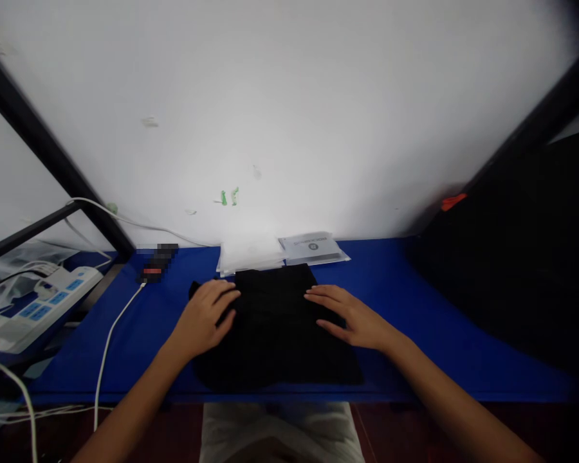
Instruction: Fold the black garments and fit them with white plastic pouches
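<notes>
A black cloth (277, 334), which looks like a folded garment, lies on the blue table in front of me. My left hand (205, 315) rests on its left side, fingers spread and pointing inward. On the right side of the cloth lies my right hand (350, 315), its fingers apart and flat. Neither hand grips the fabric. Just beyond the cloth's far edge are white plastic packets (248, 253) and a grey printed packet (313, 247), side by side against the wall.
On the blue table (376, 270), a dark device (158, 262) with a white cable sits at the back left. A white power strip (43, 312) with tangled cables is at far left. A large black object (521, 244) fills the right side.
</notes>
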`<state>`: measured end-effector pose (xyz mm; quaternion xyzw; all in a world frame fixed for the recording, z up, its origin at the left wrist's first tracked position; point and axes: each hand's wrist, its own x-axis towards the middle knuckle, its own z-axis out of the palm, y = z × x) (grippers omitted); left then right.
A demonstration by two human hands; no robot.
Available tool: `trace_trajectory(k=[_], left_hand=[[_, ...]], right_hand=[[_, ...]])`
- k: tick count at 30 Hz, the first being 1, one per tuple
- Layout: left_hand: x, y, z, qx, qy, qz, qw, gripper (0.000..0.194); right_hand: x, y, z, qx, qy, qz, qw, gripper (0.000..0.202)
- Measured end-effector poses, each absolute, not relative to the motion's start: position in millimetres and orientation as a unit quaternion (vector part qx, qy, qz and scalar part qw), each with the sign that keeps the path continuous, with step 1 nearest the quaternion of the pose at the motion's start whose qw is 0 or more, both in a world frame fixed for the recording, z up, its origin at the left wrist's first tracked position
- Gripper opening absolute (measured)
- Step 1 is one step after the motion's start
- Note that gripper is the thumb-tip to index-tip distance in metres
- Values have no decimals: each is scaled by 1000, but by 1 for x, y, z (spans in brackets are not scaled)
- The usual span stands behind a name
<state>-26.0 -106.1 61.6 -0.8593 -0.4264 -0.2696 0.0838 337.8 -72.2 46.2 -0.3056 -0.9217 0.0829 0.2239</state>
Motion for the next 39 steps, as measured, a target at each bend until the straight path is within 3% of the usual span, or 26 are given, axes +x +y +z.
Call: trace_trajectory(k=[3, 7, 9, 13, 19, 25, 28, 32, 36, 39], left_hand=[[-20, -102, 58, -902, -385, -194, -10, 31], [-24, -86, 57, -870, -429, -223, -99, 8], [-25, -73, 60, -856, -438, -242, -132, 5], [-20, -46, 69, -826, -504, -248, -39, 3], [-12, -37, 70, -787, -539, -251, 163, 20], [-60, -43, 56, -855, -463, -233, -5, 39], [-80, -33, 48, -812, -540, -217, -57, 38], [-71, -32, 45, -735, -641, -223, 12, 39], [-44, -52, 50, -783, -567, -232, 103, 24], [-34, -66, 51, -840, -501, -197, 62, 20]], right_hand=[[332, -72, 48, -323, -924, 83, 188, 42], [326, -65, 49, -332, -913, 81, 221, 22], [323, -57, 51, -346, -902, 75, 247, 19], [311, -26, 53, -441, -850, 15, 289, 18], [288, -4, 48, -530, -793, -60, 294, 26], [288, -47, 37, -398, -884, -79, 231, 32], [291, -55, 29, -377, -907, -41, 185, 34], [293, -51, 25, -386, -907, -21, 168, 34], [294, -49, 24, -386, -906, -14, 174, 27], [295, -47, 23, -389, -904, -2, 180, 19]])
